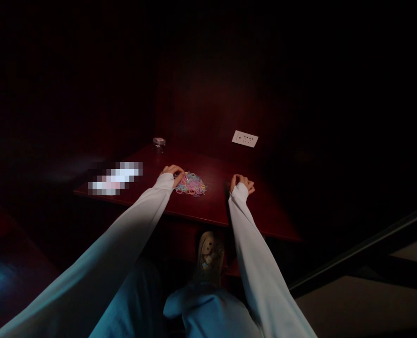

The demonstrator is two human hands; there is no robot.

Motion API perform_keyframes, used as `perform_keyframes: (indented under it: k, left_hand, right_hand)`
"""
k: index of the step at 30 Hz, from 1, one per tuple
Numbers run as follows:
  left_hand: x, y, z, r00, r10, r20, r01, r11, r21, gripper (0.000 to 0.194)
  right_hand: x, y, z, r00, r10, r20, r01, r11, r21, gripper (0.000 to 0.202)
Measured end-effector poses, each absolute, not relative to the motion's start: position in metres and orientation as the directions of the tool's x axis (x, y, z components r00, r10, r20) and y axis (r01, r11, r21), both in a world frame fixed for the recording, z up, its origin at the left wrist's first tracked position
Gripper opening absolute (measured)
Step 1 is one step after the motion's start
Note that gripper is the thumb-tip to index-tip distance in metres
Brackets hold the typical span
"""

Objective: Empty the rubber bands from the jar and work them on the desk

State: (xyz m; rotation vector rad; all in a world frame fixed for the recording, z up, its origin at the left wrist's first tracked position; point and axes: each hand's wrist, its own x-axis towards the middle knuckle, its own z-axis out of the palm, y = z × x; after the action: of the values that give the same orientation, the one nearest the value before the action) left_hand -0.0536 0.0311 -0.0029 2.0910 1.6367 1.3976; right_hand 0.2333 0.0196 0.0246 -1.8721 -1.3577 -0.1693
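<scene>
From where I stand, most of the room is in darkness, with a patch of light falling on a dark red desk point(213, 209). A loose heap of small coloured bands point(193, 185), pink, blue, yellow and lilac, lies spread on it, a little back from the front edge, between the person's two hands. The left hand point(173, 172) is right at the heap's left side, fingers bent over and thumb pointing down beside the bands; whether it pinches one, I can't tell from here. The right hand point(243, 182) is well apart from the heap, over to the right, its fingers curled; I can't make out whether they are closed on anything.

Toward the back left corner of the desk stands a small clear jar point(159, 145) with a lid on. Nearer the left end, a bright patch point(116, 179) is too blurred to name. On the wall point(204, 103) behind, to the right, is a white socket plate point(245, 139). Long pale sleeves point(261, 258) reach to both wrists. Below the desk's front edge, I see blue trousers point(213, 312) and a tan shoe point(210, 256) with holes in its top.
</scene>
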Motion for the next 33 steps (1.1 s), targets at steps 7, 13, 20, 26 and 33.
perform_keyframes:
  k: [7,13,20,26,33]
  left_hand:
    - [-0.054,0.025,0.0,0.051,0.822,0.568,0.725,-0.421,0.545,0.014]
    - [-0.052,0.029,-0.003,0.053,0.8,0.597,0.707,-0.452,0.543,0.014]
    - [-0.047,0.039,-0.017,-0.005,0.854,0.52,0.742,-0.345,0.575,0.036]
    - [-0.043,0.04,-0.017,-0.013,0.942,0.334,0.8,-0.191,0.569,0.058]
    - [-0.046,0.038,-0.008,0.071,0.953,0.295,0.786,-0.236,0.572,0.055]
  right_hand:
    - [0.179,0.007,0.024,-0.243,0.806,0.539,0.858,0.438,-0.268,0.028]
    - [0.155,0.003,0.017,-0.467,0.741,0.482,0.731,0.63,-0.262,0.053]
    - [0.158,0.022,0.008,-0.224,0.874,0.43,0.683,0.456,-0.57,0.057]
    - [0.155,0.038,0.0,-0.058,0.951,0.304,0.659,0.265,-0.704,0.056]
    - [0.154,0.024,0.011,-0.197,0.957,0.212,0.689,0.289,-0.664,0.057]
